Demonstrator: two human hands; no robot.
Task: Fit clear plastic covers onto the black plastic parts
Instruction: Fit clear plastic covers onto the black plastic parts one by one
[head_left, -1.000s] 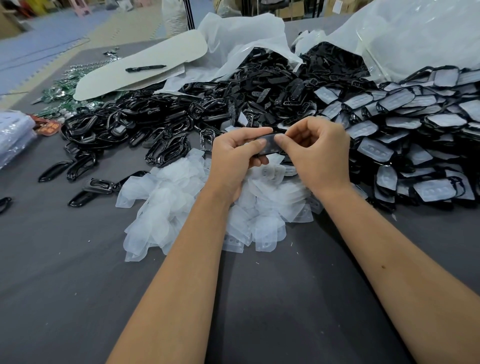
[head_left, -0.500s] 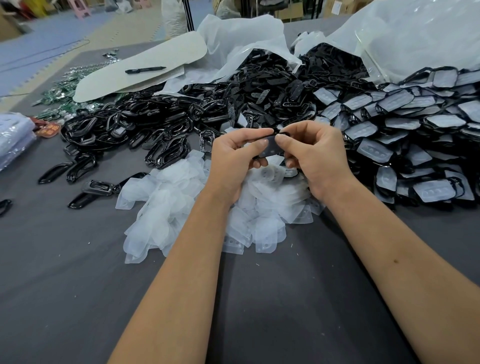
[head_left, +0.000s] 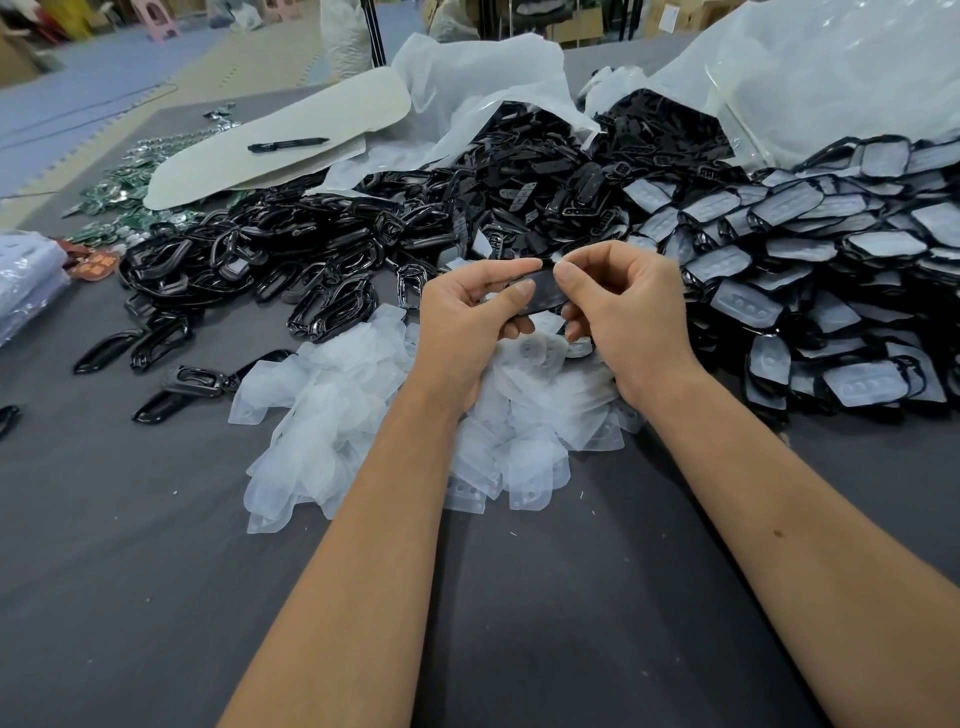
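At frame centre, the left hand (head_left: 467, 317) and right hand (head_left: 623, 312) each pinch one small black plastic part (head_left: 543, 292) between thumb and fingers, both grips clamped on it above the grey bench (head_left: 156, 571). The heap of clear plastic covers (head_left: 363, 415) lies directly below. Covered black parts (head_left: 810, 270) are stacked at right; bare black frames (head_left: 291, 254) lie at left.

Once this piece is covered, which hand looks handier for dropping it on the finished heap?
Probably the right hand: the finished heap lies just beside it, on the right. Both hands pinch the black part now; the left hand sits farther away.
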